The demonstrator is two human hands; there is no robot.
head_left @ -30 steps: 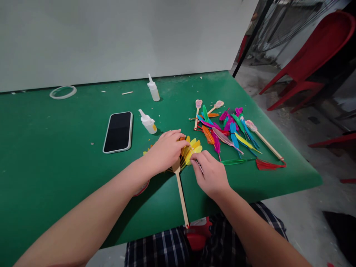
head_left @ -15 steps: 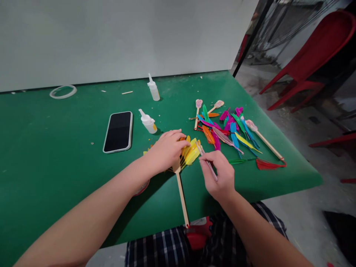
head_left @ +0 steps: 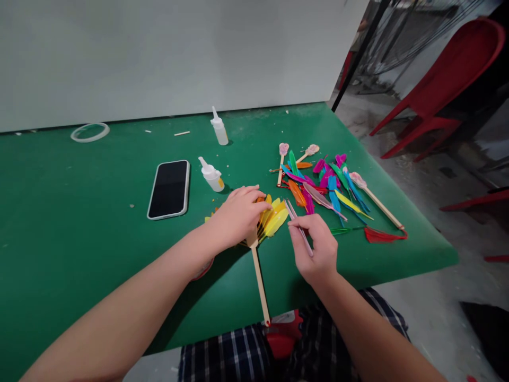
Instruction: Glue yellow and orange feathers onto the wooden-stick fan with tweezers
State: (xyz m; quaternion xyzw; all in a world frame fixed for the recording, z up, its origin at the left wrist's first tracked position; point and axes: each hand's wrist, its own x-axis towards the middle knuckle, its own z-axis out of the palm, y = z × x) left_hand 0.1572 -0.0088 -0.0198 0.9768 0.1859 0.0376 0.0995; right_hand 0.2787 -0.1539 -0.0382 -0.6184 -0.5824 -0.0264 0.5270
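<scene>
A fan of yellow and orange feathers [head_left: 277, 222] lies on the table, fixed to the head of a flat wooden handle [head_left: 260, 284] that points toward me. My left hand [head_left: 239, 214] rests over the fan, fingers curved down onto the feathers; its thumb and palm side are hidden. Pinched in my right hand [head_left: 318, 246] is a pair of pale tweezers [head_left: 296, 220], tips up and slightly apart just right of the yellow feathers. Nothing shows between those tips.
Colourful loose feathers [head_left: 314, 193] and wooden sticks [head_left: 382, 204], one with a red tassel [head_left: 384, 235], lie at right. Two white glue bottles [head_left: 212, 178] stand beyond my left hand, a phone [head_left: 169, 189] left of them. A clear ring [head_left: 89, 132] lies near the white panel [head_left: 170, 53].
My right hand and the tweezers have drawn slightly right, so the tips have come off the edge of the yellow feathers. My left hand stays in place.
</scene>
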